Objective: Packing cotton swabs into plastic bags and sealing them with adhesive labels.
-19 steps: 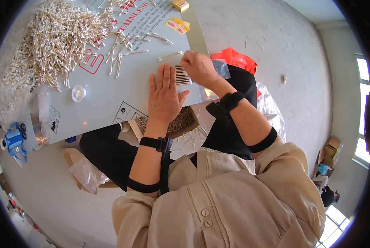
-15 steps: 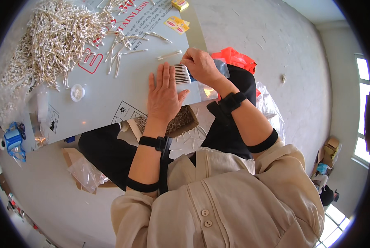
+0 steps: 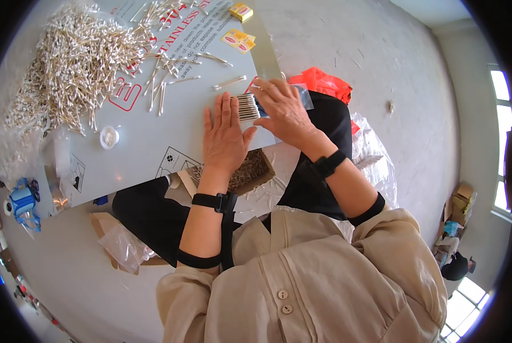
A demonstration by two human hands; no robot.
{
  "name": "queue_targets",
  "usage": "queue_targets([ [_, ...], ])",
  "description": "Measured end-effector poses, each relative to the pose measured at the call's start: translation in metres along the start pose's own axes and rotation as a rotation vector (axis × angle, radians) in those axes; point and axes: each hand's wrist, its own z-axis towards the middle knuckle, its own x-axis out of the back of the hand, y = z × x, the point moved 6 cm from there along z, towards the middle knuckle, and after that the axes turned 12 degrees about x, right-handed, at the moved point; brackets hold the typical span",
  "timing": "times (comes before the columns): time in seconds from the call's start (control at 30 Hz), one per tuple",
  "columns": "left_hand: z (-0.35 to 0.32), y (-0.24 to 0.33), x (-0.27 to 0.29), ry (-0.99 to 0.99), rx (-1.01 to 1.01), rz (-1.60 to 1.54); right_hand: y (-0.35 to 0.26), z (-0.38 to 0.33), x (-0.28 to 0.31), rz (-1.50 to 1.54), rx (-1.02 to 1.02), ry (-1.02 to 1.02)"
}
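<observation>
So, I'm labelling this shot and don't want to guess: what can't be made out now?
Head view: left ends of the swab row, hidden by the left hand.
Head view: whatever lies beneath the right hand, covered by its palm and fingers.
Head view: the white tub's contents, too small to identify.
Head view: the tabletop's far side, cut off by the picture's top edge.

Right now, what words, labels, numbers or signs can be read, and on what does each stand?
Described, not copied:
Grey tabletop: large red lettering, small dark print.
Same tabletop: red emblem, black symbol.
Yellow box: print too small to read.
Yellow cards: marks too small to read.
</observation>
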Motion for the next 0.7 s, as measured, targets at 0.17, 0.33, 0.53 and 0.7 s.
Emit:
queue_targets([
  [0.17,0.001,-0.001,-0.001,-0.035,0.024,0.040,-0.007,-0.004,-0.023,-0.095,0.178,-0.092],
  [0.33,0.001,0.001,-0.002,-0.069,0.023,0.062,-0.004,-0.012,-0.026,-0.145,0.195,-0.024],
  [0.53,0.004,0.015,-0.011,-0.083,0.012,0.052,0.007,-0.020,-0.018,-0.170,0.195,-0.004],
  [0.7,0.007,0.028,-0.017,-0.081,0.028,0.044,0.025,-0.026,0.001,-0.100,0.155,0.132],
])
